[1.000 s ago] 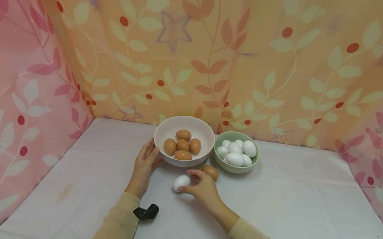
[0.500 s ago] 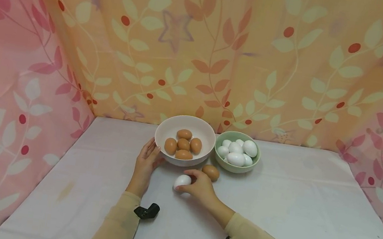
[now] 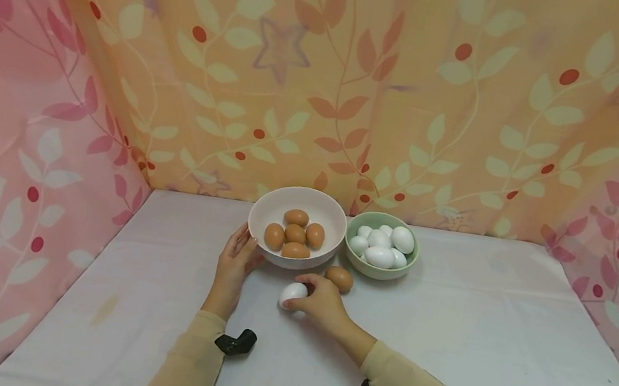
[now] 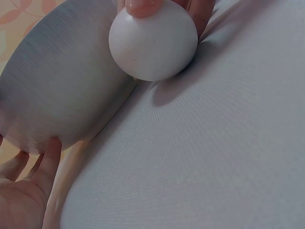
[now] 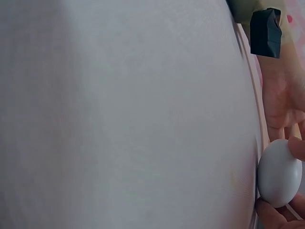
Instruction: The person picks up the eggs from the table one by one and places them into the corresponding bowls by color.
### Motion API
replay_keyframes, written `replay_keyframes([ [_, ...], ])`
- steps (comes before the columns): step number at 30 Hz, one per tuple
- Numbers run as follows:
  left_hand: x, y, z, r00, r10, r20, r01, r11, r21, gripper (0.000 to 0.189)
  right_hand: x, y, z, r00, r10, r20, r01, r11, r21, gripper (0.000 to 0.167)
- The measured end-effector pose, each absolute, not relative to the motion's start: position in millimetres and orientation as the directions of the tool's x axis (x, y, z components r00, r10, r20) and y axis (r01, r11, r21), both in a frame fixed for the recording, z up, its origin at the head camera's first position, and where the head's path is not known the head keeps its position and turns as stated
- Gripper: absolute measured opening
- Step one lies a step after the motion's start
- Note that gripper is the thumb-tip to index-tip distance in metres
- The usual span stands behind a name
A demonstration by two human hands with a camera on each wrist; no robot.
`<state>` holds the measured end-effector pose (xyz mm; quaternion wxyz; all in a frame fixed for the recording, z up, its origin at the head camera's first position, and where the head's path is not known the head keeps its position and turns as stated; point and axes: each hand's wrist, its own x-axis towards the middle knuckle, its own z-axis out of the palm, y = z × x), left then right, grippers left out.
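Observation:
In the head view, my left hand (image 3: 232,267) touches the left side of a pale pink bowl (image 3: 331,248) with its fingers fairly straight. Several brown eggs (image 3: 295,233) lie in that bowl. The left wrist view shows the fingertips (image 4: 55,145) against the bowl's outer wall (image 4: 71,67). In front of the bowl, my right hand (image 3: 327,303) holds a white egg (image 3: 293,295) between thumb and fingers, low over the cloth. The same egg (image 5: 280,174) shows in the right wrist view. Just behind the right hand lies one loose brown egg (image 3: 338,279).
Close to the pink bowl's right side stands a green bowl (image 3: 378,273) piled with several white eggs (image 3: 379,256). A white cloth (image 3: 473,332) covers the table. Patterned curtains (image 3: 230,78) rise behind and at both sides. Both wrists carry black cameras (image 3: 235,342).
My right hand and forearm have shifted slightly left, and its fingers reach farther round the white egg. The left hand, bowls and brown eggs stay in place.

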<state>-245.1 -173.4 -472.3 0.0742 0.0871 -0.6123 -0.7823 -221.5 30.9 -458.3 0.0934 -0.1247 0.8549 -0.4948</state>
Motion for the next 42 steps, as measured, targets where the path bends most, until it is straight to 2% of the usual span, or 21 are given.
replay_keyframes([
  [29,-246.2,-173.1,-474.4,-0.973,-0.224,-0.054,0.006,-0.258,0.966,0.055,-220.1,32.3,-453.9,-0.937,-0.345,-0.061,-0.121,0.481,-0.868,0.050],
  [39,-246.9,-173.2,-474.4,-0.974,-0.222,-0.050,0.007,-0.250,0.968,0.055,-219.9,40.7,-445.0,-0.948,-0.316,-0.035,-0.122,0.463,-0.878,0.049],
  [42,-247.4,-173.8,-474.2,-0.973,-0.224,-0.051,0.006,-0.247,0.969,0.055,-220.8,44.7,-438.0,-0.950,-0.314,0.009,-0.160,0.461,-0.873,0.048],
])
